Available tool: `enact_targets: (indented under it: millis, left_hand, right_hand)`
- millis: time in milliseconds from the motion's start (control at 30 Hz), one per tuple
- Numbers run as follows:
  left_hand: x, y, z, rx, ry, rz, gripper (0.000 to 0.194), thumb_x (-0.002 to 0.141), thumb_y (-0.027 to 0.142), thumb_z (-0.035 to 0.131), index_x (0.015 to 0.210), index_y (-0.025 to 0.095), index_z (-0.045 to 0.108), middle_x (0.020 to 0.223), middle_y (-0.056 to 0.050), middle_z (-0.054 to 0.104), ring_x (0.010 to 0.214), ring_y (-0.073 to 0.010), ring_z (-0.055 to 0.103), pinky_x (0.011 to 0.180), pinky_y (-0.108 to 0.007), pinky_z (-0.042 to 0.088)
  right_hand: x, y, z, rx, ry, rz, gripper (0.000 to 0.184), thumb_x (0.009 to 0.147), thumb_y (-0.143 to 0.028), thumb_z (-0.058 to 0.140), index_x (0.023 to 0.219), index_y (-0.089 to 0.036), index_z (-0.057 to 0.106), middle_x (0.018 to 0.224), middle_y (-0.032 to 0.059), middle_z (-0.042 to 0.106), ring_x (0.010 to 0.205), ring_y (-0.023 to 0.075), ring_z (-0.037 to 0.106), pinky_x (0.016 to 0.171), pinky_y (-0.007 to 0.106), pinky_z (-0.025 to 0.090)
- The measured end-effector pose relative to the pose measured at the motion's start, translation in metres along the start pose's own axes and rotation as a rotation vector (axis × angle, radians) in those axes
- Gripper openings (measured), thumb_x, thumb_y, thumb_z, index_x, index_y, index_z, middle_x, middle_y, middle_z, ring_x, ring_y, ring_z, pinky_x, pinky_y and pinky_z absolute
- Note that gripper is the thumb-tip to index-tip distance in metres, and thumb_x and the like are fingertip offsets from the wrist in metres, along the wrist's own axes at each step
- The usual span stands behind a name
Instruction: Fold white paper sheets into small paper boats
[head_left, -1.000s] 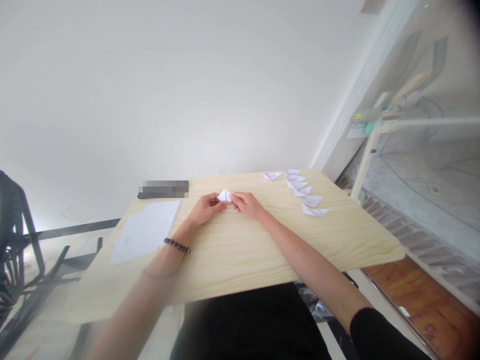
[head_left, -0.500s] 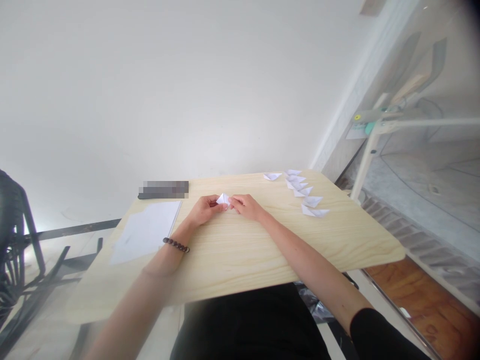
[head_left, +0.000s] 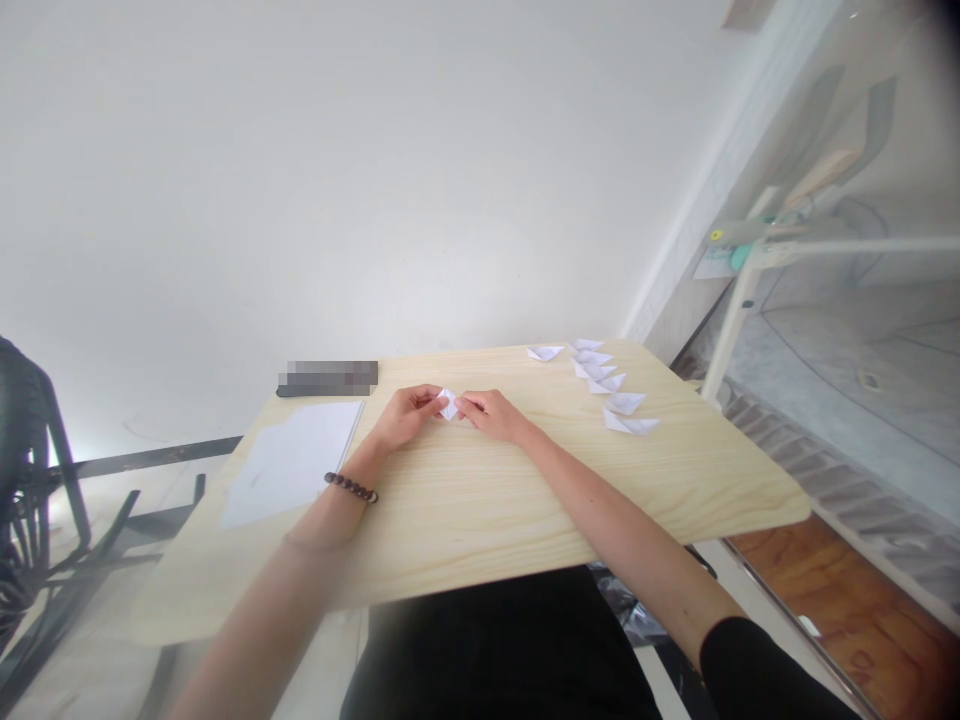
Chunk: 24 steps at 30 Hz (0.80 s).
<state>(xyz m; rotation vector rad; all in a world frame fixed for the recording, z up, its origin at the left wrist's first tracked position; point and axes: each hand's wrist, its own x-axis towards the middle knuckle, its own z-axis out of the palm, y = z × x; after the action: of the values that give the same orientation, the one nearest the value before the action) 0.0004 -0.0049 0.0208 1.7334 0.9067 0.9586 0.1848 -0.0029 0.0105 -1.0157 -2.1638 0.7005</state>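
Observation:
Between my two hands is a small piece of folded white paper (head_left: 448, 404), roughly diamond-shaped, just above the table (head_left: 480, 500). My left hand (head_left: 409, 415) pinches its left side, thumb in front and fingers behind. On the other side, my right hand (head_left: 491, 412) grips the right corner between thumb and curled fingers. The fingertips hide part of the paper's edges. Several folded paper boats (head_left: 600, 372) stand in a slanting row toward the table's right side, and a separate paper boat (head_left: 545, 353) sits near the back edge.
A stack of white paper sheets (head_left: 292, 455) lies on the table's left part. Behind it rests a dark, blurred-out oblong object (head_left: 328, 379). A wall rises behind the table. At left stands a black chair (head_left: 45, 450); a white metal frame (head_left: 731, 335) is at right.
The folded paper has gone from a triangular look to a diamond shape between my fingers. Both hands have shifted only slightly; the boats and sheets stay in place.

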Motion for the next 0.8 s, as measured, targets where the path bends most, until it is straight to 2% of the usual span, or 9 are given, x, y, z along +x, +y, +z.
enact_targets:
  millis: [133, 300, 400, 633, 800]
  left_hand:
    - [-0.0004, 0.0006, 0.0003, 0.011, 0.011, -0.027, 0.033, 0.074, 0.043, 0.054, 0.084, 0.012, 0.061, 0.078, -0.006, 0.062, 0.071, -0.0141, 0.055, 0.067, -0.026, 0.043]
    - [0.0007, 0.0009, 0.0057, -0.04, 0.084, -0.054, 0.036, 0.074, 0.044, 0.054, 0.092, 0.014, 0.059, 0.084, -0.006, 0.062, 0.076, -0.0159, 0.055, 0.065, -0.026, 0.044]
    - [0.0011, 0.0011, 0.0053, -0.005, 0.121, -0.063, 0.034, 0.073, 0.044, 0.054, 0.086, 0.013, 0.059, 0.08, -0.005, 0.062, 0.073, -0.0152, 0.055, 0.064, -0.025, 0.043]
    - [0.0013, 0.0006, 0.0002, 0.08, 0.119, -0.067, 0.037, 0.071, 0.046, 0.055, 0.08, 0.012, 0.063, 0.074, -0.004, 0.063, 0.066, -0.0137, 0.053, 0.061, -0.024, 0.04]
    - [0.0022, -0.0017, 0.0036, 0.01, 0.159, -0.111, 0.042, 0.068, 0.049, 0.056, 0.09, 0.013, 0.06, 0.08, -0.005, 0.063, 0.068, -0.0145, 0.055, 0.058, -0.025, 0.042]
  right_hand:
    - [0.0001, 0.0012, 0.0001, -0.005, -0.002, 0.009, 0.041, 0.085, -0.041, 0.032, 0.07, -0.013, 0.059, 0.05, -0.0028, 0.047, 0.048, 0.0066, 0.04, 0.05, 0.019, 0.028]
    - [0.001, 0.0006, 0.0005, -0.019, 0.003, 0.004, 0.041, 0.085, -0.041, 0.033, 0.069, -0.012, 0.059, 0.05, -0.003, 0.046, 0.048, 0.0065, 0.039, 0.051, 0.019, 0.027]
    - [0.0011, -0.001, 0.0007, -0.043, -0.003, -0.02, 0.042, 0.085, -0.041, 0.034, 0.068, -0.012, 0.059, 0.049, -0.0034, 0.045, 0.047, 0.0059, 0.036, 0.049, 0.019, 0.025]
    - [0.0002, -0.0035, 0.0006, -0.022, -0.015, -0.03, 0.04, 0.085, -0.038, 0.035, 0.068, -0.013, 0.06, 0.054, -0.0026, 0.051, 0.047, 0.005, 0.035, 0.05, 0.018, 0.025]
    - [0.0009, -0.0026, 0.0004, 0.003, 0.012, -0.007, 0.038, 0.085, -0.038, 0.036, 0.069, -0.013, 0.061, 0.053, -0.0023, 0.051, 0.049, 0.0063, 0.04, 0.051, 0.018, 0.028]
